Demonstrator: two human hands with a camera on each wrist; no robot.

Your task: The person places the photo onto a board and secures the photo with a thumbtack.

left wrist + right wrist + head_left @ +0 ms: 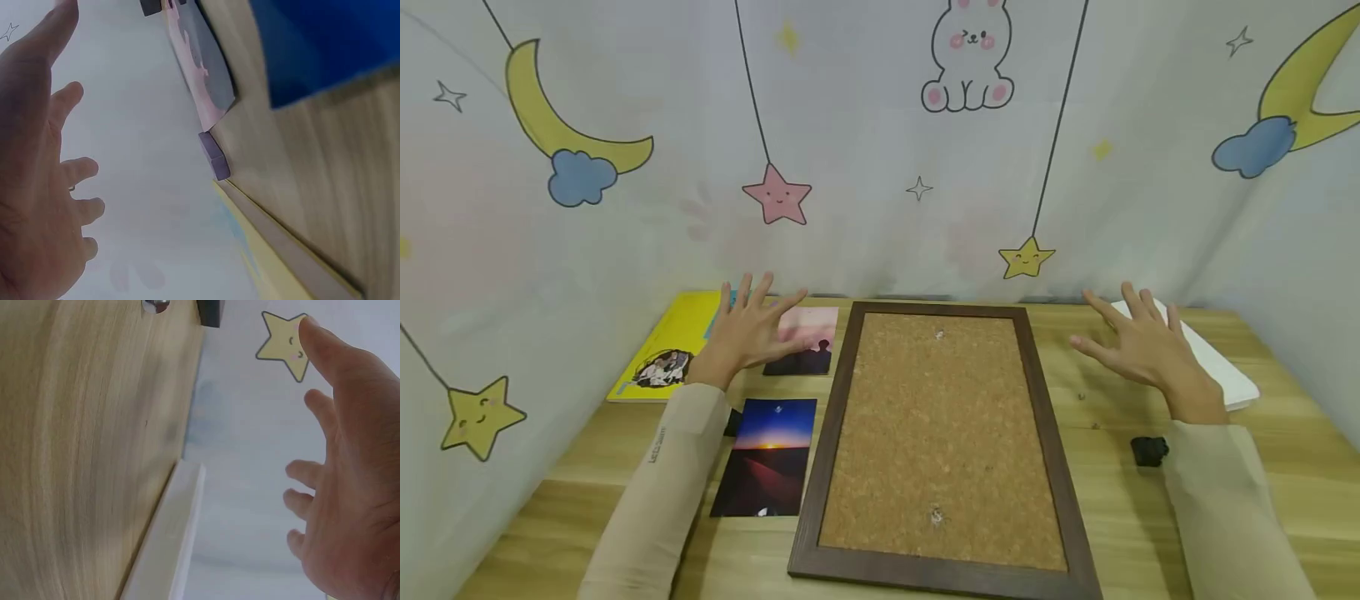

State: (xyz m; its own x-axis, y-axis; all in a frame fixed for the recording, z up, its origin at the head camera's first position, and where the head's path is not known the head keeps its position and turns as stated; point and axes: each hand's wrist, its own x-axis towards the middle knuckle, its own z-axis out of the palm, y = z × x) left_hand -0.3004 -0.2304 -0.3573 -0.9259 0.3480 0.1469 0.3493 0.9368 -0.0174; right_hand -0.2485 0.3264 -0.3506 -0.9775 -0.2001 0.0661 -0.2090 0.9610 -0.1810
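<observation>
My left hand (747,332) hovers with spread fingers over the table's left side, above a pink sky photo (808,329) and beside a yellow book (670,342). It holds nothing. My right hand (1142,346) is likewise raised with fingers spread, left of a white flat box or book (1217,358), and grips nothing. Between the hands lies a cork board (943,425) in a dark brown frame. Small clear or shiny pieces sit on the cork near its top and bottom. A sunset photo (770,458) lies left of the frame, with shiny bits near its top and bottom edges.
A small black object (1150,451) lies by the right sleeve; another dark piece (733,422) shows beside the left sleeve. Tiny bits (1081,397) dot the wood right of the board. A pale cloth (865,150) printed with stars and moons hangs behind the table.
</observation>
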